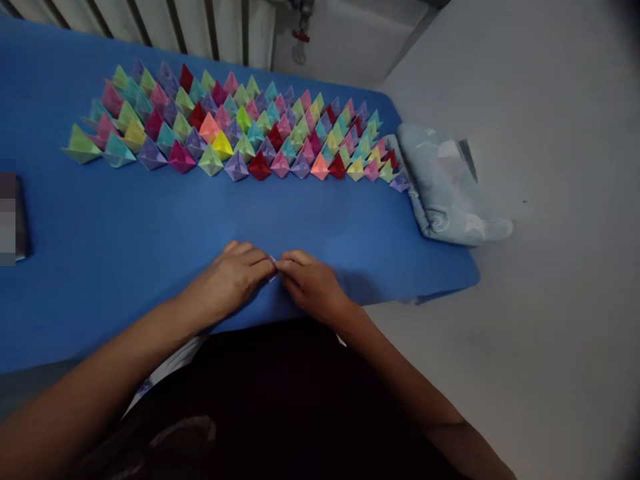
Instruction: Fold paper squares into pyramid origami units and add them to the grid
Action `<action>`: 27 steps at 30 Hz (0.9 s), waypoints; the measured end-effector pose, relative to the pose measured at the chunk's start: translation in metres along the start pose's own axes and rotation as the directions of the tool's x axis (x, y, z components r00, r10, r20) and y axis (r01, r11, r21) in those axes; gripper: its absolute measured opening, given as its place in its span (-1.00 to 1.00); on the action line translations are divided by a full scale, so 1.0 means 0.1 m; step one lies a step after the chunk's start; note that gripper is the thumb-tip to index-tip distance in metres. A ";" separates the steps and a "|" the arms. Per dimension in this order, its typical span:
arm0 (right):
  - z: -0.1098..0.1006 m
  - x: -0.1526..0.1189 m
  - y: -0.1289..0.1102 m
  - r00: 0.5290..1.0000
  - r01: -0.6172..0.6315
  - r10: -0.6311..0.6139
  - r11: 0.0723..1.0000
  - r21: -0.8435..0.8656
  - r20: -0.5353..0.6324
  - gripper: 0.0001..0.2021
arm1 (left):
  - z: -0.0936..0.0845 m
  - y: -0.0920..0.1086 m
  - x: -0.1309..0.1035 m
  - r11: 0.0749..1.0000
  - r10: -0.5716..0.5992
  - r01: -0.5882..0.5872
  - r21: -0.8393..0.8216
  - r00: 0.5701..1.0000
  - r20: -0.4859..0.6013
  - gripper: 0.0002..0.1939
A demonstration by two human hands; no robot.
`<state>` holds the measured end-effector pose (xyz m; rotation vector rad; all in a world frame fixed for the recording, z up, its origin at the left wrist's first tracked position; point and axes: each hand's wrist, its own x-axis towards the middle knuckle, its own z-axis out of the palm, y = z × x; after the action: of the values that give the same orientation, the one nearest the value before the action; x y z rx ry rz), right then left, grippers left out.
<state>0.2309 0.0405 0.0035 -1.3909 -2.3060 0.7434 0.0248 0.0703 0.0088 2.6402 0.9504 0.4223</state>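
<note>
Between my two hands, close to the near edge of the blue surface, is a small piece of pale paper (pixel 273 260), mostly covered by my fingers. My left hand (pixel 235 275) is closed on its left side, thumb and fingers pinched together. From the right, my right hand (pixel 313 283) pinches the same paper with thumb and forefinger. The fingertips of both hands nearly meet. How the paper is folded cannot be made out. Beyond the hands stand several rows of folded paper boats (pixel 211 160) in many colours.
The blue surface (pixel 150 233) has a rounded right end. A folded grey-green blanket (pixel 445 187) lies there against the white wall (pixel 560 200). A radiator (pixel 190 27) and a valve with a red handle (pixel 301 35) are behind. A dark object (pixel 21 220), partly blurred out, sits far left.
</note>
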 end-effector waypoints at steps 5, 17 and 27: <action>0.05 -0.05 0.05 0.996 0.061 -0.063 0.998 -0.030 -0.065 -0.75 | 0.04 -0.06 -0.14 0.995 0.082 -0.086 -0.042 0.992 -0.096 -0.68; 0.07 -0.06 0.08 0.996 0.018 -0.009 0.994 0.105 -0.084 -0.75 | 0.15 -0.14 -0.16 0.991 0.099 -0.116 -0.062 0.969 -0.227 -0.75; 0.06 -0.04 0.05 0.996 0.026 -0.025 1.000 0.006 -0.086 -0.70 | 0.15 -0.11 -0.14 0.998 0.051 -0.055 -0.012 0.975 -0.215 -0.75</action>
<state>0.2332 0.0375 -0.0042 -1.3609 -2.2493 0.6702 0.0140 0.0662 -0.0115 2.6473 0.9334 0.7389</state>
